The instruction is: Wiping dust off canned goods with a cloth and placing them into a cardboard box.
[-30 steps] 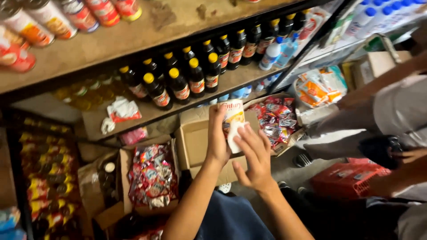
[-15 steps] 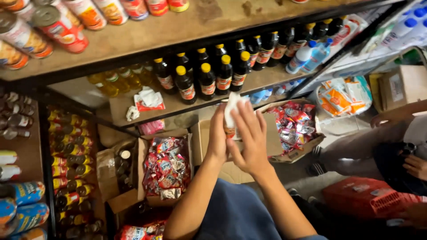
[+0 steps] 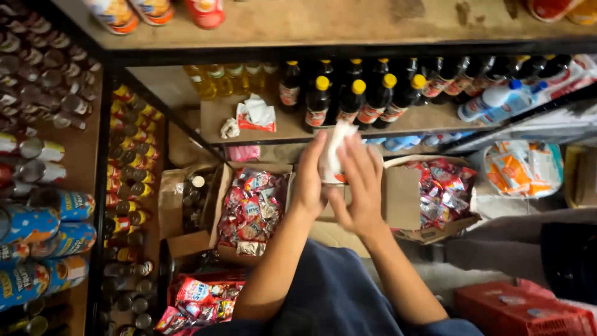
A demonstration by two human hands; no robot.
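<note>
White packet (image 3: pixel 333 152), soft and crinkly with a touch of orange at its lower end, is sitting between our two hands at about twelve o'clock from our lap, held up in front of the lower shelf. We are pressing our left hand (image 3: pixel 309 180) against its left side, fingers curled round it, while our right hand (image 3: pixel 359 183) is cupping it from the right with fingers spread and bent over its face.

Nearest to us, at six o'clock, our blue cloth (image 3: pixel 336 292) is filling the bottom of the view. At four o'clock a red crate (image 3: pixel 522 311) with a rough top is lying low. At seven o'clock glossy red snack packets (image 3: pixel 196 302) are spilling from a box. Farther out, at ten o'clock, an open cardboard box (image 3: pixel 252 208) is holding shiny red sachets, and at two o'clock a second cardboard box (image 3: pixel 444 193) is holding more.

Beyond the packet, at twelve o'clock, dark bottles with yellow caps (image 3: pixel 354 99) are standing upright in rows on a wooden shelf (image 3: pixel 211 115). At nine o'clock, round tins (image 3: pixel 43 230) are lying stacked on their sides.
</note>
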